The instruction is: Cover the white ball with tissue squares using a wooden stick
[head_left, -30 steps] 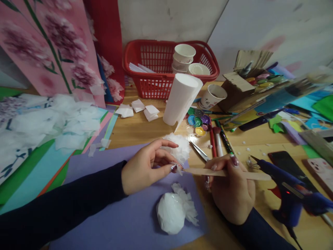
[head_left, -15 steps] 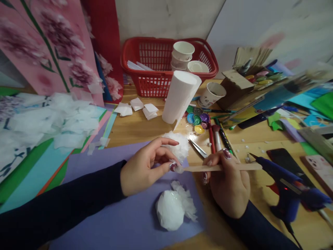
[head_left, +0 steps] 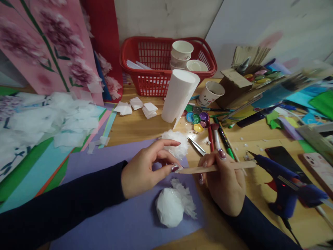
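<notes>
My right hand [head_left: 225, 184] grips a flat wooden craft stick [head_left: 238, 166], held nearly level, its left end reaching my left fingertips. With thumb and a finger, my left hand [head_left: 145, 166] pinches a small piece of white tissue paper [head_left: 177, 169] at that end; the index finger stretches out above. Below the hands, a white paper-covered ball [head_left: 170, 207] lies on purple paper [head_left: 104, 222], with ruffled tissue [head_left: 185, 198] attached at its right side. Just behind my left hand sits a fluffy white tissue clump [head_left: 179, 146], partly covered by the fingers.
A blue glue gun [head_left: 288, 180] with a lit red light lies at right, beside phones [head_left: 286, 163]. Behind are tweezers [head_left: 197, 146], paint pots [head_left: 196, 119], a white paper roll [head_left: 179, 97], folded tissue squares [head_left: 149, 110] and a red basket [head_left: 151, 85] holding cups.
My right hand and the stick have shifted slightly left. The stick's tip now meets my left fingertips more closely, and less of the tissue tuft shows there.
</notes>
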The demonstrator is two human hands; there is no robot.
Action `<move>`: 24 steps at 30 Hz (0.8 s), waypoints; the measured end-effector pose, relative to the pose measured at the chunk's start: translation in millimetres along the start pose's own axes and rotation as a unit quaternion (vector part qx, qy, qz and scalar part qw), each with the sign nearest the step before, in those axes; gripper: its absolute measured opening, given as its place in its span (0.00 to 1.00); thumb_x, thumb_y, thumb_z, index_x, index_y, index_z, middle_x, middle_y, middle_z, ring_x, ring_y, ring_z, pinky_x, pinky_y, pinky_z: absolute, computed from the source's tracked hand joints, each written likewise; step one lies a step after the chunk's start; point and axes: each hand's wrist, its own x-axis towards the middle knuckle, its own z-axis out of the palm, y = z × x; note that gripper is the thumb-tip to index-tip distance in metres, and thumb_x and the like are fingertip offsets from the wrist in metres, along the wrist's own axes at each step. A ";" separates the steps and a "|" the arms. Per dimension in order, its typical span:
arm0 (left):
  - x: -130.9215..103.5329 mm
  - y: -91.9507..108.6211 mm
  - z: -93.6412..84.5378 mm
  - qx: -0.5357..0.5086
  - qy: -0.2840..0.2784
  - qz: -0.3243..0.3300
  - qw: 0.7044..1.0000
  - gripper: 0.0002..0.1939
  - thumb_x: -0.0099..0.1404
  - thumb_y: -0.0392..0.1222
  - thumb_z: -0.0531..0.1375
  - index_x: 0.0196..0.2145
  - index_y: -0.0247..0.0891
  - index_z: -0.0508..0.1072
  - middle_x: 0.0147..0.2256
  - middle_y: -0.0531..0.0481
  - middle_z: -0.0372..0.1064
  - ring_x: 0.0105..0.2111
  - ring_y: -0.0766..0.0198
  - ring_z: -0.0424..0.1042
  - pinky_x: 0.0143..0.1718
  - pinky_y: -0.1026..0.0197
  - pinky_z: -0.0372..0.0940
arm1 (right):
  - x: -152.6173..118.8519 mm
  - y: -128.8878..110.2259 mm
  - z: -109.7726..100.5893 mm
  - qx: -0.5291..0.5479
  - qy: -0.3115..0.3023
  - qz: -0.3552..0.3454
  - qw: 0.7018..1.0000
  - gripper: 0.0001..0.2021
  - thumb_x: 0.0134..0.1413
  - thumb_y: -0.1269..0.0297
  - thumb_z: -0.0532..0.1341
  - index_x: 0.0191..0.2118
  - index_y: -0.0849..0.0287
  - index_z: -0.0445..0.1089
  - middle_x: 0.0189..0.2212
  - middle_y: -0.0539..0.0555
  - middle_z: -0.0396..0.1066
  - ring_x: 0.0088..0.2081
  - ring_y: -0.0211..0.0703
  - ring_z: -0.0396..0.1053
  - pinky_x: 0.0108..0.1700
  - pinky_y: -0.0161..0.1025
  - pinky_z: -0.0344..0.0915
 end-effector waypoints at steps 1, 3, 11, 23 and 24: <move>-0.4 0.6 -0.4 0.008 -0.004 -0.002 1.000 0.22 0.62 0.33 0.59 0.53 0.35 0.61 0.35 0.49 0.76 0.35 0.64 0.73 0.41 0.60 0.64 | 0.2 0.0 0.0 0.000 -0.001 0.002 1.000 0.18 0.63 0.57 0.55 0.24 0.57 0.70 0.14 0.48 0.66 0.16 0.36 0.63 0.21 0.35 0.59; -1.2 1.6 -1.2 0.014 -0.011 -0.004 1.000 0.22 0.62 0.34 0.58 0.54 0.35 0.61 0.36 0.48 0.76 0.36 0.63 0.74 0.41 0.59 0.64 | 0.8 -0.1 -0.2 -0.003 0.000 0.012 1.000 0.18 0.63 0.57 0.54 0.24 0.57 0.70 0.13 0.48 0.66 0.16 0.36 0.63 0.20 0.35 0.58; -1.8 4.1 -1.5 0.035 0.002 -0.022 0.999 0.23 0.61 0.36 0.59 0.54 0.36 0.63 0.34 0.49 0.77 0.33 0.62 0.75 0.34 0.61 0.64 | 1.1 -0.6 -0.7 -0.031 0.015 0.025 0.999 0.18 0.62 0.55 0.56 0.24 0.58 0.69 0.14 0.48 0.66 0.14 0.34 0.61 0.18 0.33 0.57; -1.7 5.1 -4.1 0.061 -0.036 -0.034 0.997 0.22 0.59 0.33 0.61 0.52 0.37 0.66 0.35 0.50 0.78 0.37 0.62 0.76 0.38 0.61 0.67 | 4.4 -9.9 0.6 -0.006 0.048 -0.049 0.998 0.19 0.60 0.60 0.58 0.18 0.56 0.69 0.11 0.47 0.61 0.11 0.34 0.58 0.14 0.37 0.54; -1.5 4.1 -4.1 0.062 -0.040 -0.029 0.997 0.22 0.59 0.32 0.61 0.51 0.37 0.67 0.35 0.51 0.77 0.36 0.63 0.76 0.38 0.61 0.68 | 3.5 -9.4 -0.1 -0.002 0.037 -0.050 0.998 0.19 0.60 0.60 0.57 0.18 0.56 0.68 0.12 0.47 0.62 0.11 0.34 0.58 0.13 0.37 0.53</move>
